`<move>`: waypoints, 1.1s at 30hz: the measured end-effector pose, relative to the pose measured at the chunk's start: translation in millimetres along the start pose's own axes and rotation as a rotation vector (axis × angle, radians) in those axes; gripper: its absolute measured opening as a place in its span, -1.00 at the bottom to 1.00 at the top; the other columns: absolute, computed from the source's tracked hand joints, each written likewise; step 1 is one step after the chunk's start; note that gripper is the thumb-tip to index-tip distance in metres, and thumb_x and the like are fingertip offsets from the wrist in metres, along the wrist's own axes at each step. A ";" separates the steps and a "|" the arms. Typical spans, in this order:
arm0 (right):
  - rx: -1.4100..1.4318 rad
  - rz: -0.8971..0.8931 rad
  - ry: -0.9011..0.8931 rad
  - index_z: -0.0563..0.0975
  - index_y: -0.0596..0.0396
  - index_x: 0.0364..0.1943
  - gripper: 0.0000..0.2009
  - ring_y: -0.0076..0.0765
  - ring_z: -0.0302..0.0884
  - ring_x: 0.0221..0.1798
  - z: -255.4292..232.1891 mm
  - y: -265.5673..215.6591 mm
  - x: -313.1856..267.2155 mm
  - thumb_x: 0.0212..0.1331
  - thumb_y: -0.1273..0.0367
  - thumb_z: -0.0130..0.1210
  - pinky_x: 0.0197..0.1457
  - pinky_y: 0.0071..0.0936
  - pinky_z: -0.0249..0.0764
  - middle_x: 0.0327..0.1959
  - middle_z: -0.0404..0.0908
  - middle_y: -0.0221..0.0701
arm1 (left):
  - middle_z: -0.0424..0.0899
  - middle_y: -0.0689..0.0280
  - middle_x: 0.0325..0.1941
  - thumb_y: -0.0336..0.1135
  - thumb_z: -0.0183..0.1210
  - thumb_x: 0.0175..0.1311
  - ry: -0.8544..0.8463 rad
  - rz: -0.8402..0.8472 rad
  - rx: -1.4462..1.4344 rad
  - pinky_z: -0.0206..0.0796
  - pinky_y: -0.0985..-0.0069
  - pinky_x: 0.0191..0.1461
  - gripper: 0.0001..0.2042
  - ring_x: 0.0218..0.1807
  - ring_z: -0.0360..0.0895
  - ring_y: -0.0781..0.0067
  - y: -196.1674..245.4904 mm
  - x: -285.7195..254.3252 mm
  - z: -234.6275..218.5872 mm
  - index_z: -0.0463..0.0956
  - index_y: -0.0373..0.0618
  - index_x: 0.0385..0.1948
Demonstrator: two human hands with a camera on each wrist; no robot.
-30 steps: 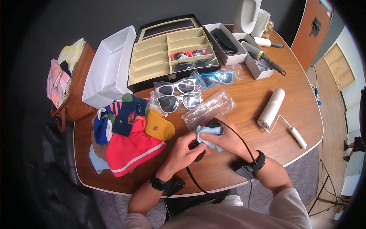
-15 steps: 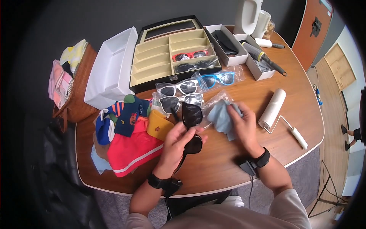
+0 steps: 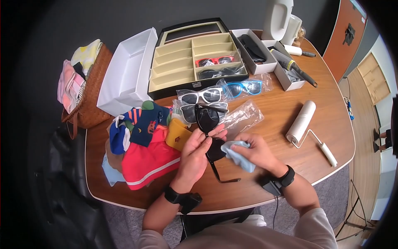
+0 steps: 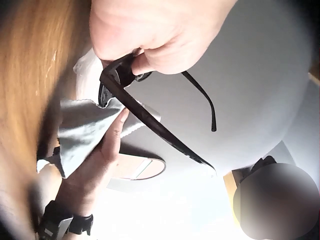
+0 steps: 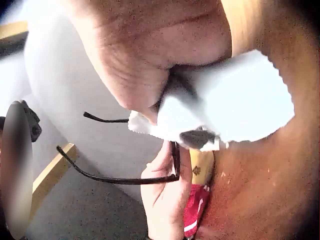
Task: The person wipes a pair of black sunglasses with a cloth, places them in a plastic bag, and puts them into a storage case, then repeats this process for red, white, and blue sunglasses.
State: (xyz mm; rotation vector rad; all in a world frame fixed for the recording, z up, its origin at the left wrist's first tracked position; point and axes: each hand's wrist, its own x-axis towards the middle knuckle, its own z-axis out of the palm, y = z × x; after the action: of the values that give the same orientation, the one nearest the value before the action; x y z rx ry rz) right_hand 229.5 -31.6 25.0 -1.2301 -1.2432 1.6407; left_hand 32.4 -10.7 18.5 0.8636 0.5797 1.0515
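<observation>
In the head view, my left hand [image 3: 195,157] pinches black sunglasses [image 3: 207,120] near the bridge, with one lens above the fingers and the other below. Their temples are unfolded, and one points down toward the table edge. My right hand [image 3: 260,152] grips a bunched light-blue cleaning cloth [image 3: 239,158], which overlaps the right side of the lower lens. From the left wrist, the cloth [image 4: 82,131] hangs against a lens rim beneath my left hand [image 4: 155,35]. The right wrist view has the cloth [image 5: 245,102] spread below my right hand [image 5: 155,47], partly covering the sunglasses.
Behind the hands lie a clear plastic sleeve [image 3: 245,116] and bagged white [image 3: 202,96] and blue sunglasses [image 3: 245,88]. A compartmented display case [image 3: 172,66] stands farther back. Socks and clothes [image 3: 151,162] are piled left; a lint roller [image 3: 302,121] lies right.
Both hands were together with the cloth around the sunglasses, then parted, the cloth held off to the right. Now the cloth is back at the lower lens, and the sunglasses' temple has swung into view.
</observation>
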 end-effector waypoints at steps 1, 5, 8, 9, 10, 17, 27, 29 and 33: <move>-0.079 -0.023 0.029 0.54 0.17 -0.39 -0.77 -0.71 0.44 -0.47 1.2 1.7 1.3 0.25 0.28 0.25 -0.43 -0.64 0.38 -0.55 0.55 -0.52 | 0.41 -0.01 0.32 -0.49 -0.16 0.47 -0.006 -0.011 -0.002 0.21 0.28 0.41 -0.65 0.32 0.40 0.18 -1.0 -0.9 1.4 0.23 -0.31 0.25; -0.230 -0.079 0.132 0.53 0.16 -0.41 -0.73 -0.69 0.43 -0.41 1.1 13.0 6.2 0.15 0.26 0.35 -0.36 -0.60 0.41 -0.50 0.55 -0.51 | 0.43 0.01 0.31 -0.48 -0.16 0.48 -0.017 -0.009 -0.039 0.20 0.29 0.41 -0.65 0.31 0.41 0.20 -1.3 -2.9 8.1 0.23 -0.32 0.25; -0.229 -0.101 0.130 0.54 0.17 -0.36 -0.76 -0.69 0.44 -0.32 3.8 13.6 7.1 0.14 0.31 0.34 -0.24 -0.63 0.42 -0.40 0.58 -0.50 | 0.44 0.01 0.30 -0.49 -0.17 0.48 -0.051 -0.020 0.017 0.17 0.31 0.42 -0.66 0.30 0.42 0.21 -8.8 -4.9 5.4 0.24 -0.33 0.25; -0.224 -0.095 0.131 0.55 0.18 -0.34 -0.76 -0.68 0.46 -0.29 5.1 12.3 6.8 0.12 0.31 0.35 -0.22 -0.62 0.43 -0.37 0.59 -0.49 | 0.44 0.02 0.29 -0.50 -0.17 0.48 -0.060 -0.010 0.030 0.16 0.31 0.42 -0.66 0.30 0.42 0.22 -10.8 -5.5 6.0 0.24 -0.33 0.25; -0.219 -0.091 0.132 0.56 0.18 -0.32 -0.76 -0.67 0.47 -0.27 6.2 10.9 6.5 0.11 0.32 0.36 -0.19 -0.61 0.44 -0.35 0.61 -0.47 | 0.44 0.02 0.29 -0.50 -0.17 0.47 -0.070 0.000 0.043 0.15 0.32 0.43 -0.66 0.30 0.42 0.22 -13.3 -5.7 7.6 0.24 -0.33 0.25; -0.273 -0.137 0.158 0.58 0.22 -0.14 -0.64 -0.58 0.56 -0.17 6.7 18.2 9.8 0.02 0.34 0.41 -0.04 -0.55 0.49 -0.25 0.65 -0.42 | 0.41 0.07 0.32 -0.52 -0.16 0.47 -0.138 -0.012 0.035 0.05 0.38 0.47 -0.63 0.37 0.33 0.32 -19.5 -7.4 11.1 0.23 -0.31 0.28; -0.338 -0.198 0.062 0.44 0.18 0.02 -0.41 -0.49 0.58 -0.13 8.7 13.2 4.2 -0.09 0.29 0.50 -0.02 -0.47 0.51 -0.23 0.63 -0.35 | 0.35 0.08 0.37 -0.56 -0.07 0.41 -0.149 -0.028 0.109 0.04 0.42 0.47 -0.54 0.40 0.30 0.34 -20.1 -11.3 9.7 0.14 -0.31 0.33; -0.411 -0.217 0.043 0.41 0.17 0.07 -0.38 -0.47 0.57 -0.12 8.1 17.5 5.0 -0.07 0.28 0.49 -0.01 -0.46 0.50 -0.22 0.61 -0.34 | 0.37 0.05 0.35 -0.58 -0.11 0.41 -0.082 0.000 0.084 0.09 0.35 0.46 -0.56 0.38 0.33 0.28 -22.6 -9.9 9.2 0.14 -0.30 0.32; -0.483 -0.289 0.025 0.40 0.07 0.20 -0.35 0.00 0.64 -0.16 4.1 28.4 7.6 0.04 0.15 0.39 -0.10 -0.25 0.54 -0.21 0.63 -0.15 | 0.37 -0.02 0.33 -0.56 -0.14 0.42 -0.017 -0.016 0.008 0.09 0.24 0.48 -0.59 0.38 0.31 0.17 -21.2 -6.5 9.1 0.16 -0.30 0.30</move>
State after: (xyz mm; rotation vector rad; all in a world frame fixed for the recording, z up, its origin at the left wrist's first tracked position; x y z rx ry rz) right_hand 223.4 -33.3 -4.0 -1.2662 -1.7755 1.1487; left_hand 47.3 -24.5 5.9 0.8732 0.5757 1.0270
